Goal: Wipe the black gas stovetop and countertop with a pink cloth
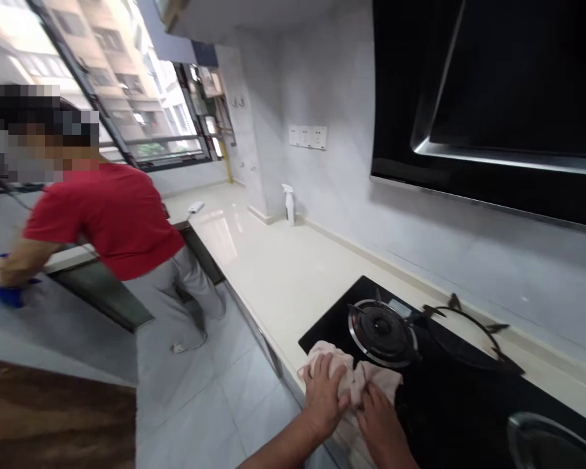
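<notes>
A pale pink cloth (pixel 387 379) lies bunched over the front left edge of the black gas hob (pixel 449 397). My left hand (pixel 323 394) presses on the left part of the cloth with its fingers bent into the folds. Close beside it, my right hand (pixel 378 417) grips the cloth's right part, its fingertips partly hidden in the fabric. Just beyond both hands is the round burner (pixel 381 326) with its metal ring. A loose black pan support (pixel 488 335) rests tilted at the hob's back edge.
A white spray bottle (pixel 290 205) stands on the pale countertop (pixel 273 267) by the wall. The black range hood (pixel 493 111) overhangs the hob. At left, a person in a red shirt (pixel 117 215) bends forward, a blue cloth or glove (pixel 4 293) at one hand.
</notes>
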A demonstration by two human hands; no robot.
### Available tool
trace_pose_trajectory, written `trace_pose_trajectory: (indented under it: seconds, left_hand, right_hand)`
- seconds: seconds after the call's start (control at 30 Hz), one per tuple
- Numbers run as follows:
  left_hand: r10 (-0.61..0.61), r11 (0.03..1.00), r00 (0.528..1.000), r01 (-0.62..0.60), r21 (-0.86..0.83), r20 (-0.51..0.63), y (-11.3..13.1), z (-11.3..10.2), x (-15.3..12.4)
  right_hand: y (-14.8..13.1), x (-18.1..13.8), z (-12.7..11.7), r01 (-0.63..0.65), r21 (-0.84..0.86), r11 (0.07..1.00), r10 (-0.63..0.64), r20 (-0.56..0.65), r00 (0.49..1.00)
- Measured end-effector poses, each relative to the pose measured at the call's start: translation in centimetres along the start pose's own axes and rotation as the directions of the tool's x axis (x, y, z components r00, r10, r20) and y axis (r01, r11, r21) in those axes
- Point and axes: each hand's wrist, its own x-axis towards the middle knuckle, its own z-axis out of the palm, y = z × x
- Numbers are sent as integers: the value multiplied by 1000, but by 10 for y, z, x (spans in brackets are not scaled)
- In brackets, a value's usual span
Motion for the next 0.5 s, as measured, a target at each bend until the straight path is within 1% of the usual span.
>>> trace_pose_trajectory:
  seconds: [0.07,0.1,0.17,0.23,0.3,0.37,0.43,0.5]
  left_hand:
    - [39,999,998,-40,2,58,-15,-8,-2]
    - [57,998,995,-57,-3,83,-21,-12,-3]
    - [77,997,989,-76,-13,123,-28,-17,-8]
    - [76,997,985,-74,-17,152,-30,-19,-12]
    - [76,997,983,-74,-22,167,-28,-18,-18]
    - [76,997,987,-72,-34,143,-25,-17,-25]
    - [37,998,994,-32,-52,104,-22,-18,-31]
    - [-28,997,996,34,-69,79,-22,-21,-35]
  right_hand:
    - [19,-8,18,60,112,992,-52,-75,996]
    - [27,-11,23,75,165,983,-58,-107,993]
    - [39,-16,24,107,253,962,-83,-105,991]
    - [43,-22,20,126,301,945,-109,-73,991]
    - [43,-26,15,136,304,943,-123,-61,990]
    - [44,-29,14,131,261,956,-119,-63,991]
    - [45,-29,17,116,193,974,-106,-60,993]
    - [44,-26,21,99,125,987,-92,-65,994]
